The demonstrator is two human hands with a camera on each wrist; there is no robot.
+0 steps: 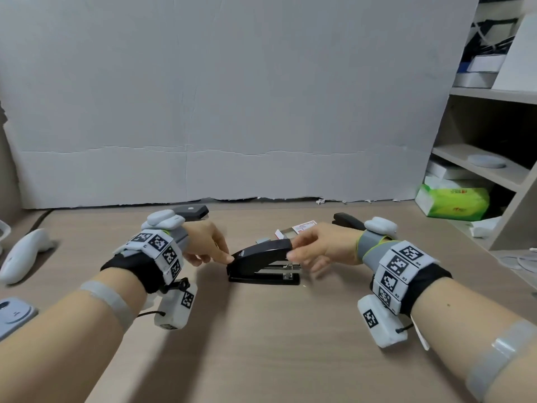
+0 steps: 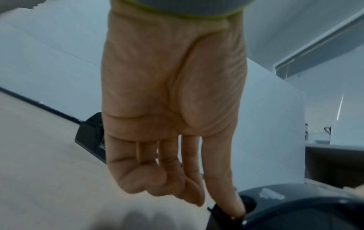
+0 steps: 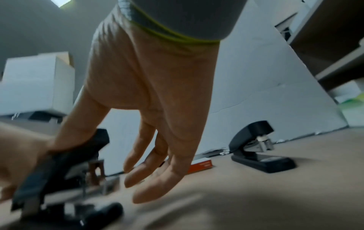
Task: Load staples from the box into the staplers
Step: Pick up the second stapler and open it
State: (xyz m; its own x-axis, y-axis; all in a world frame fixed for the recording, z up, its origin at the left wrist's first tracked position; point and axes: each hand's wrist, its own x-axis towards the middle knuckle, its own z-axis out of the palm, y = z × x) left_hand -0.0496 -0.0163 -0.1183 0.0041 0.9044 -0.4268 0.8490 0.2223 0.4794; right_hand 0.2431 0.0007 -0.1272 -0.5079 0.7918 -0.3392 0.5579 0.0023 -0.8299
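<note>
A black stapler [image 1: 263, 266] lies mid-table, its top arm lifted a little so the metal magazine [image 1: 279, 267] shows. My right hand [image 1: 292, 248] pinches the front tip of that top arm; in the right wrist view the thumb [image 3: 65, 137] lies on the arm and the other fingers [image 3: 149, 179] hang loose. My left hand [image 1: 229, 258] touches the stapler's rear end with one outstretched fingertip [image 2: 234, 207], the rest curled. A red and white staple box [image 1: 303, 228] lies just behind. A second black stapler [image 3: 260, 149] stands behind my right wrist, a third [image 2: 90, 133] behind my left hand.
A white controller [image 1: 23, 254] and a grey device [image 1: 14, 315] lie at the left edge. A green tissue pack [image 1: 453, 202] and a shelf unit [image 1: 479, 170] stand to the right. A white board [image 1: 232, 112] closes the back. Thin cables [image 1: 523, 263] lie far right.
</note>
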